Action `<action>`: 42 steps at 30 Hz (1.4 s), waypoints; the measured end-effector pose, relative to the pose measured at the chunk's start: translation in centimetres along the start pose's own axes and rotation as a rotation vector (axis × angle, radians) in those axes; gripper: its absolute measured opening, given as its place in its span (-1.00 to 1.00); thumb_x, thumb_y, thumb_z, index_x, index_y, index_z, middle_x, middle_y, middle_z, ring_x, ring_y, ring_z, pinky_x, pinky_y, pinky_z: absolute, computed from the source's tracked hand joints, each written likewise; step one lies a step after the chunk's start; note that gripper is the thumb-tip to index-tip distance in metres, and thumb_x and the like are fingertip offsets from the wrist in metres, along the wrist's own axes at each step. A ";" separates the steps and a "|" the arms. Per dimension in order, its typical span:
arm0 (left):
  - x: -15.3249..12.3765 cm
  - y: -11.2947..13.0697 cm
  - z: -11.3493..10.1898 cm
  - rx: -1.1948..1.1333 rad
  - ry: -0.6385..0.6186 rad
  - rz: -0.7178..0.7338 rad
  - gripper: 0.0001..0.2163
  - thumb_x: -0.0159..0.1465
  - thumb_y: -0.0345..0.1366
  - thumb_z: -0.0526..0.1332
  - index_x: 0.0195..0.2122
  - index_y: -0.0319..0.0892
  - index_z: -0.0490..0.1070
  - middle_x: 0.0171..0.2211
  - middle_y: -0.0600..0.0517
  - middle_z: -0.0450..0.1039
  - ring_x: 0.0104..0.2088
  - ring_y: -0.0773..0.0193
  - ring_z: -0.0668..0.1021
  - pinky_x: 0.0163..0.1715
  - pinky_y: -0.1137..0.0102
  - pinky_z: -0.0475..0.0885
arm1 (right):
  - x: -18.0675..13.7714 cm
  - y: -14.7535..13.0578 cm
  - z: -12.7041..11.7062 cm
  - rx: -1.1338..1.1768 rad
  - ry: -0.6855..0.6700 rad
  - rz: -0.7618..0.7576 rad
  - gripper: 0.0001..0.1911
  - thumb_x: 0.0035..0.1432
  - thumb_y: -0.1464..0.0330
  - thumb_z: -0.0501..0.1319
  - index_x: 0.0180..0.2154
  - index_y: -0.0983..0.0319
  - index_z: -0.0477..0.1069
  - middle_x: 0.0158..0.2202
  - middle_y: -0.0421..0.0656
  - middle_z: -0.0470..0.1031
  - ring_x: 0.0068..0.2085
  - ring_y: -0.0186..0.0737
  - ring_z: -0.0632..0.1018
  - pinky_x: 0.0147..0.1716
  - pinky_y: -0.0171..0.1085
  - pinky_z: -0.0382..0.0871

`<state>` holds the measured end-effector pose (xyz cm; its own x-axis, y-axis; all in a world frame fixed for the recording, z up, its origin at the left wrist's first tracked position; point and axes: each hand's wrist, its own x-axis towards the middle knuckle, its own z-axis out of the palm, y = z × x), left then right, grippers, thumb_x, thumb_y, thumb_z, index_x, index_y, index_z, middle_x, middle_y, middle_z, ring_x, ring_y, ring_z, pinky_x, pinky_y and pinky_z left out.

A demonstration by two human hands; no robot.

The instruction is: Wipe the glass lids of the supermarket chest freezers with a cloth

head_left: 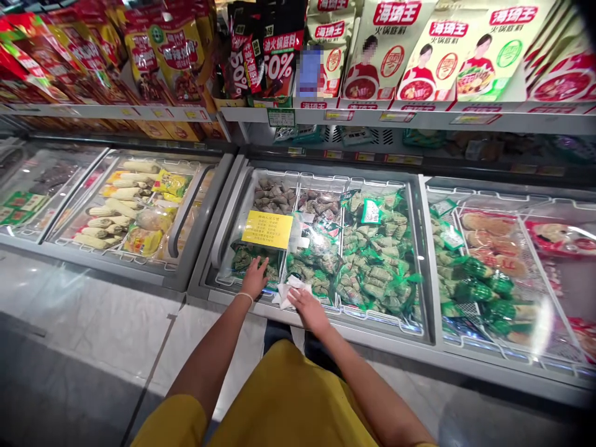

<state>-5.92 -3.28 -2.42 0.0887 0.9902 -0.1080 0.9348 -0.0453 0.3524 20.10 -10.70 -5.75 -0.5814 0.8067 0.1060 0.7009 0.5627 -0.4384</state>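
Note:
My left hand [254,277] lies flat with fingers spread on the glass lid [326,248] of a chest freezer, near its front edge. Just to its right, my right hand [307,307] presses a crumpled white cloth [289,290] against the same lid. A yellow paper notice [267,229] is stuck to the glass just beyond my left hand. Under the lid lie leaf-wrapped dumplings in green packs [377,261].
Another freezer [135,211] to the left holds corn cobs. A freezer on the right [503,273] holds green packs and trays. Shelves [372,115] above carry bags of hotpot seasoning. Pale floor tiles [93,323] run along the front of the freezers.

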 end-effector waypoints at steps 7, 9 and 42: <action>0.4 -0.3 0.4 0.015 -0.006 0.004 -0.37 0.21 -0.27 0.29 0.31 -0.08 0.17 0.37 -0.24 0.05 0.37 -0.11 0.10 0.26 0.01 0.19 | -0.6 12.5 -9.4 -0.142 0.246 0.433 -0.38 0.20 0.56 0.03 0.26 0.11 0.28 0.32 -0.11 0.26 0.33 -0.05 0.23 0.25 0.02 0.21; 0.5 -0.4 0.3 0.027 -0.018 0.007 -0.37 0.20 -0.28 0.30 0.31 -0.08 0.18 0.36 -0.24 0.06 0.37 -0.12 0.11 0.26 0.01 0.20 | -0.1 11.2 -8.2 -0.127 0.292 0.496 -0.38 0.20 0.56 0.01 0.27 0.15 0.27 0.33 -0.07 0.23 0.35 -0.02 0.20 0.25 0.04 0.19; -1.4 6.1 1.8 0.115 -0.129 -0.019 -0.22 0.18 -0.25 0.35 0.38 -0.07 0.01 0.43 -0.21 -0.16 0.40 -0.19 -0.07 0.29 0.05 0.07 | -3.3 12.8 -9.7 -0.146 0.122 0.371 -0.32 0.15 0.62 0.01 0.29 0.15 0.22 0.36 -0.10 0.17 0.36 -0.09 0.18 0.29 -0.02 0.12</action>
<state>0.29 -5.19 -1.75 0.1074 0.9661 -0.2346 0.9691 -0.0491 0.2416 35.00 -4.45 -3.01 -0.2310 0.9702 0.0735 0.9100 0.2422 -0.3366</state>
